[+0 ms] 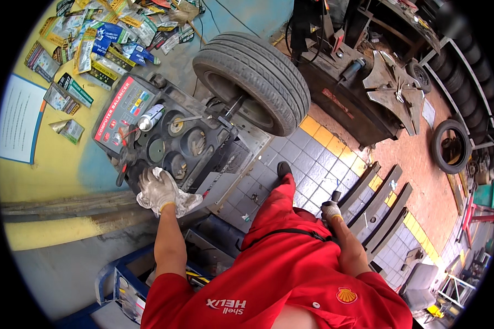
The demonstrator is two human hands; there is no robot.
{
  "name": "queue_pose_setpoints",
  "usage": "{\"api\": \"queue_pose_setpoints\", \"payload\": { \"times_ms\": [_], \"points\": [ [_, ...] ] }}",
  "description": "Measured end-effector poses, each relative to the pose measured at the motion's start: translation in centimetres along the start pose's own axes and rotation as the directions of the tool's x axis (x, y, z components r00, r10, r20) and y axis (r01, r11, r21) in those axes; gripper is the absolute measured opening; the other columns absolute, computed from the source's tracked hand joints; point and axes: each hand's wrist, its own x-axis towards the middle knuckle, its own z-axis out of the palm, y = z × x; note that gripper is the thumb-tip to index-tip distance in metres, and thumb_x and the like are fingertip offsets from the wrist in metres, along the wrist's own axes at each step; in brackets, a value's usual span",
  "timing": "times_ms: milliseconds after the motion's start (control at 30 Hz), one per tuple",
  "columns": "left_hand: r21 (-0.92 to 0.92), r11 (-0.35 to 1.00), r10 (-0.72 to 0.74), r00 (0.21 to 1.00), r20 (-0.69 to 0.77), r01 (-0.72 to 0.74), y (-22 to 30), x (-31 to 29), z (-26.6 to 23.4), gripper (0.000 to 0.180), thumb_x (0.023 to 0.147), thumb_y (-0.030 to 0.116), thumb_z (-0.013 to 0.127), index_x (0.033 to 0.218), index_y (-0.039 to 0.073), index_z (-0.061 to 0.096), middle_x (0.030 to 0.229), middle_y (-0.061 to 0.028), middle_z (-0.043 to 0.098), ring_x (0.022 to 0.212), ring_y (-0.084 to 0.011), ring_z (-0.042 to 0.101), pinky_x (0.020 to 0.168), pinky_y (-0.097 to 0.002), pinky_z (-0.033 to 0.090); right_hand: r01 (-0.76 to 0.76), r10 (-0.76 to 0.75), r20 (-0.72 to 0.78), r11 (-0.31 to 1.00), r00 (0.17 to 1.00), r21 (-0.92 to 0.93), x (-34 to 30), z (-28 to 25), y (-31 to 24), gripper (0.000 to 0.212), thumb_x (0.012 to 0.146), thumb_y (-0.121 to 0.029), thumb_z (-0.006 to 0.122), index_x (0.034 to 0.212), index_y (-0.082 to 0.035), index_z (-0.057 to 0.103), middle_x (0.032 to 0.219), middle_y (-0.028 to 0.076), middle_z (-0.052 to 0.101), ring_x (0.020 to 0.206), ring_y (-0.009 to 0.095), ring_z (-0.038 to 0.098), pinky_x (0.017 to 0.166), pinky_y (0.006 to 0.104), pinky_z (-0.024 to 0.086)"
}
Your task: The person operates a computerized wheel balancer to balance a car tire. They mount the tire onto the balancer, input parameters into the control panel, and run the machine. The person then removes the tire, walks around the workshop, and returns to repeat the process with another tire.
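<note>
Two gloved hands: the right hand (331, 211), right of the balancer (213, 143), closes round a dark cylinder (336, 195); the left hand (160, 192) covers a white rag (189, 202) at the balancer's near corner, grip hidden. A wide sweep could dislodge the balancer's spray can (151, 118).

Bright light, glare on floor tiles (314, 165); edges bend, upper right seemingly blurred

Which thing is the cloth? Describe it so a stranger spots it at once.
Find the machine bearing the big tyre. At the lower edge of its dark top, look under the gloved left hand. The cloth is crumpled and white, unlike the dark, round cups beside it.
</note>
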Motion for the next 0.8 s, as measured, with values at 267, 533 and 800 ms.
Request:
{"api": "queue_pose_setpoints", "payload": {
  "times_ms": [267, 533, 800],
  "points": [
    [-0.020, 0.999, -0.045, 0.995, 0.084, 0.047, 1.1, 0.5, 0.5, 0.039, 0.092, 0.024, 0.068, 0.121, -0.001, 0.069, 0.136, -0.0236, 0.066, 0.132, -0.0451, 0.055, 0.115, -0.0558, 0.043, 0.360, -0.383, 0.023, 0.842, 0.923, -0.403, 4.4, 2.0, 6.7, 0.025, 0.102, -0.026, 0.060, 0.107, -0.007, 0.075, 0.072, 0.010, 0.071, 0.061, 0.022, 0.070, 0.059, 0.0381, 0.057],
    [0.122, 0.986, -0.133, 0.980, 0.148, 0.116, 0.7, -0.5, 0.2, 0.045, 0.098, 0.028, 0.063, 0.131, -0.002, 0.063, 0.145, -0.0238, 0.060, 0.139, -0.0440, 0.051, 0.118, -0.0531, 0.041, -0.216, 0.227, -0.022, 0.950, 0.974, 0.225, 1.9, -6.0, -3.0, 0.028, 0.097, -0.023, 0.063, 0.114, -0.005, 0.076, 0.081, 0.013, 0.074, 0.067, 0.025, 0.072, 0.062, 0.0419, 0.057],
    [0.247, 0.942, -0.285, 0.929, 0.236, 0.226, 3.1, 1.0, 1.4, 0.055, 0.098, 0.033, 0.063, 0.138, -0.004, 0.059, 0.150, -0.0235, 0.056, 0.144, -0.0418, 0.048, 0.120, -0.0502, 0.040, -0.301, 0.366, -0.071, 0.847, 0.928, 0.438, 6.7, -13.7, -4.5, 0.026, 0.098, -0.023, 0.065, 0.115, -0.005, 0.073, 0.072, 0.008, 0.068, 0.058, 0.023, 0.066, 0.053, 0.0396, 0.054]
  ]
}}
